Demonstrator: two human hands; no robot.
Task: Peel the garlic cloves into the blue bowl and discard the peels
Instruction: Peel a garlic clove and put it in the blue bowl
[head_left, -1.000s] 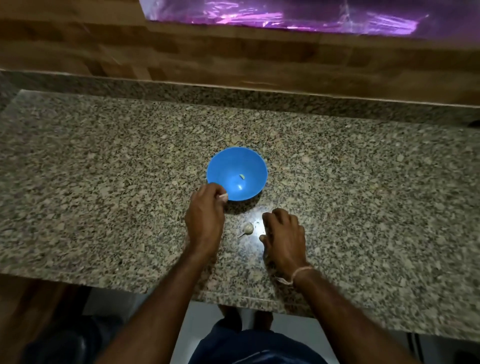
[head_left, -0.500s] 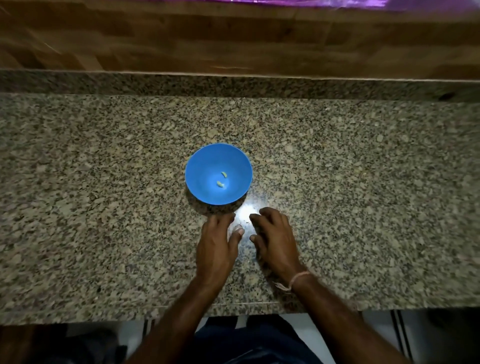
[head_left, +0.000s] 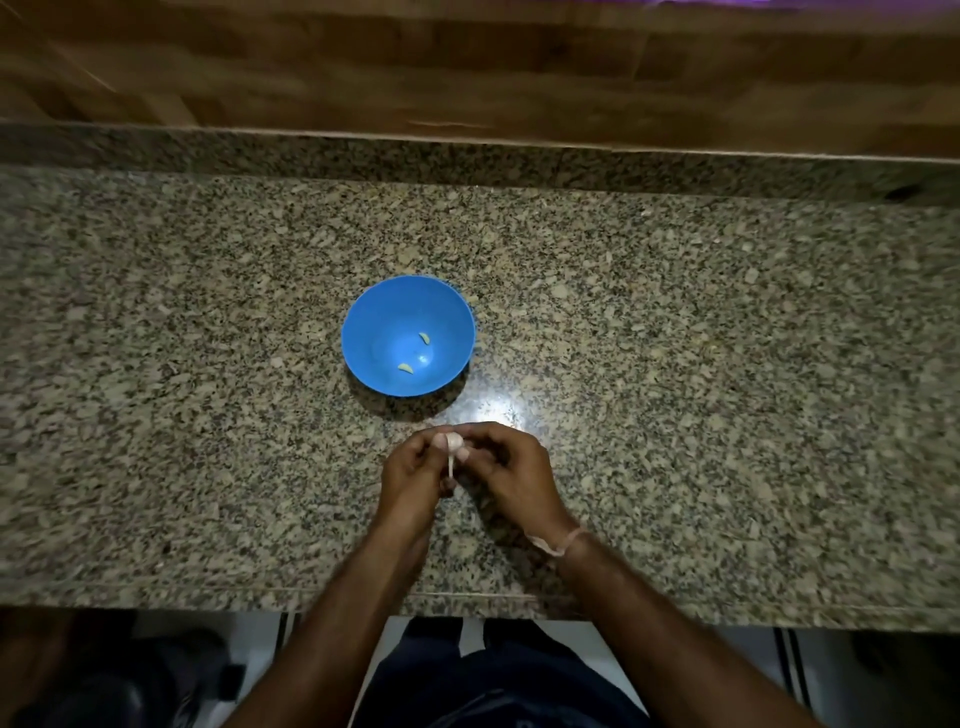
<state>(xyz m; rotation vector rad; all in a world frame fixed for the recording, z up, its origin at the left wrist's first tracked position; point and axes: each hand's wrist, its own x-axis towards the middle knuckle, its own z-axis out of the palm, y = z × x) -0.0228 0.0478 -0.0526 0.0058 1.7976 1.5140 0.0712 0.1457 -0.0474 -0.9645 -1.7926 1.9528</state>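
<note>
Garlic (head_left: 454, 442): pinched by fingers of your left hand (head_left: 415, 470) and right hand (head_left: 511, 467). Blue bowl (head_left: 379, 322), two peeled cloves (head_left: 406, 368) inside: just beyond your fingers, on bench (head_left: 675, 364).

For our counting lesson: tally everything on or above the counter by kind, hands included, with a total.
Blue bowl: 1
Peeled garlic cloves in bowl: 2
Unpeeled garlic, held in both hands: 1
Hands (left hand, right hand): 2
Total: 6

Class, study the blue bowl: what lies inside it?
In the blue bowl lie two peeled cloves, near its bottom. Nothing covers them. The counter beneath the bowl is hidden. The left hand and right hand grip unpeeled garlic outside it.
</note>
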